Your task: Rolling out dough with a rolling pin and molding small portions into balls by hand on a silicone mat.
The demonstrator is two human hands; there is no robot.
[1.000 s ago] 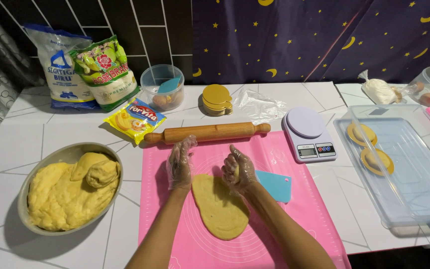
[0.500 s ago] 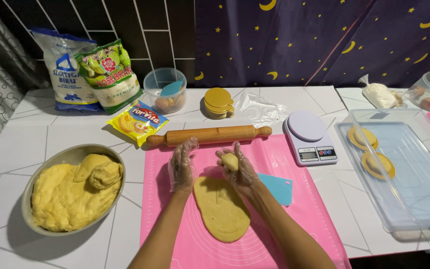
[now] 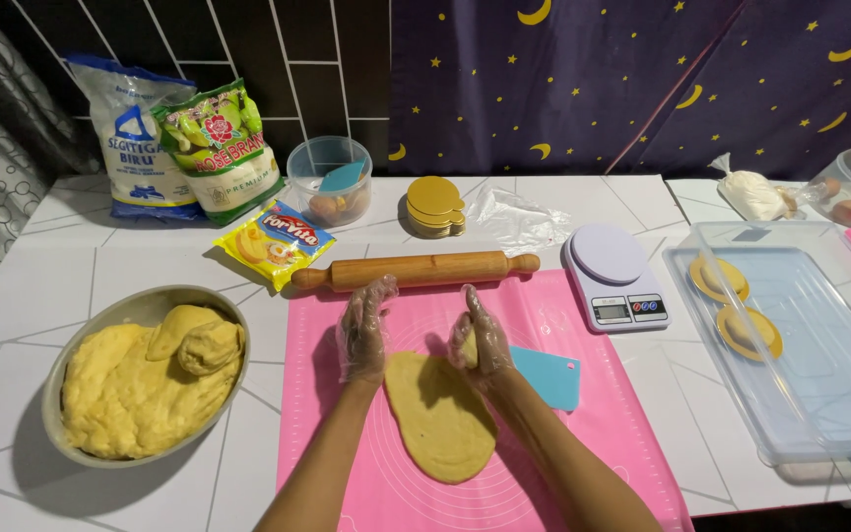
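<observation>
1. Dough sheet (image 3: 438,419): it lies flat on my pink mat (image 3: 583,433), a long oval running from just under my hands back toward me. My judgement is that a sheet this thin will tear if I lift its far edge too sharply, so I should raise it with flat fingers rather than pinch it.
2. Metal bowl (image 3: 56,394), to my left on the white tiled counter (image 3: 41,286), holds the big mass of yellow dough. It sits well apart from the mat.
3. Clear plastic tray (image 3: 819,394), to my right, has two round yellow discs lying in it near its far-left corner.
4. Wooden rolling pin (image 3: 416,269) lies crosswise along the far edge of the mat, just beyond my fingertips and touching neither hand.
5. White kitchen scale (image 3: 615,276) stands at the mat's far-right corner.
6. Blue scraper (image 3: 549,377) lies flat on the mat, just to the right of my right wrist.
7. My left hand (image 3: 364,330), in a thin clear glove, is open with its fingers spread and pointing away from me, resting at the sheet's far-left edge and holding nothing.
8. My right hand (image 3: 480,340), also gloved, is curled around a small lump of dough (image 3: 468,347) right above the sheet's far end. I think a loose, even grip would keep the lump round.
</observation>
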